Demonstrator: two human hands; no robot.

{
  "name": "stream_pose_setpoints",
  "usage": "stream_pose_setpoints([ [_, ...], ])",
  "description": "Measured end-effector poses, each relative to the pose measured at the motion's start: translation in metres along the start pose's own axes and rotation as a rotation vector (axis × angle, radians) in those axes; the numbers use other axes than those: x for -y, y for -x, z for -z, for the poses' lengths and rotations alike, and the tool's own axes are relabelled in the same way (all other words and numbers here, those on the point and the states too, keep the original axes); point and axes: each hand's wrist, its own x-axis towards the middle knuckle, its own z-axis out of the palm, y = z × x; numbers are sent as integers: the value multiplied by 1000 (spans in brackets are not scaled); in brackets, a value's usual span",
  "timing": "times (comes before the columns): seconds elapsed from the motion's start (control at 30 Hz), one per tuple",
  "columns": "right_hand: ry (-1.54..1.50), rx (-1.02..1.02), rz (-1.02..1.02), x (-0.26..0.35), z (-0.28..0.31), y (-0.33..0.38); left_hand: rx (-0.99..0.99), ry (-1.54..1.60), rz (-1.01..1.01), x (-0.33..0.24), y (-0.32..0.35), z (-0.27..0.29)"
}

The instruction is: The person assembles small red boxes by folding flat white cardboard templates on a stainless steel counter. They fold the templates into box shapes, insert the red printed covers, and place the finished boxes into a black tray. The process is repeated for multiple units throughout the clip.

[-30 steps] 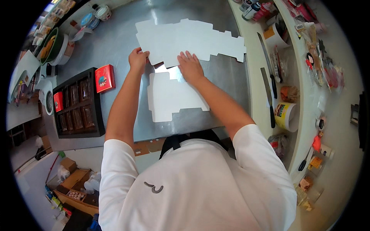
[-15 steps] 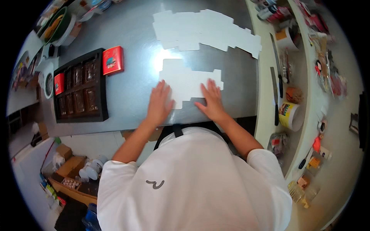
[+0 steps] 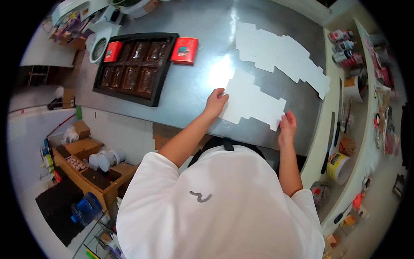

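A flat white die-cut cardboard box blank (image 3: 252,100) lies on the metal table in front of me. My left hand (image 3: 216,103) closes on its left edge, thumb and fingers together. At the blank's right end, my right hand (image 3: 288,126) grips the narrow edge with slightly curled fingers. Farther off, more white box blanks (image 3: 276,49) are fanned out flat, overlapping one another. To the left sits a dark tray (image 3: 158,82) with brown, shiny compartments. One small red box (image 3: 113,52) is in its far left compartment; another red box (image 3: 184,50) lies beside its far right corner.
The metal table (image 3: 189,112) ends at a pale ledge on the right, which holds long knives (image 3: 331,142), a white tub with a yellow label (image 3: 338,167) and several bottles (image 3: 343,46). Cardboard boxes (image 3: 86,151) and a blue water jug (image 3: 86,209) stand lower left.
My hands have gone from lying flat on the near blank to holding its left and right edges. The whole view has turned, so the table's contents appear shifted right and tilted.
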Motion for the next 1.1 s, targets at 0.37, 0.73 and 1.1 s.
stream_pose_setpoints([
  [0.37,-189,207,-101,9,35,-35,172,22,158,-40,20,15],
  [0.73,24,394,-87,81,44,-11,121,117,21,-61,18,8],
  [1.1,376,7,461,55,48,-11,148,249,42,-57,26,-20],
])
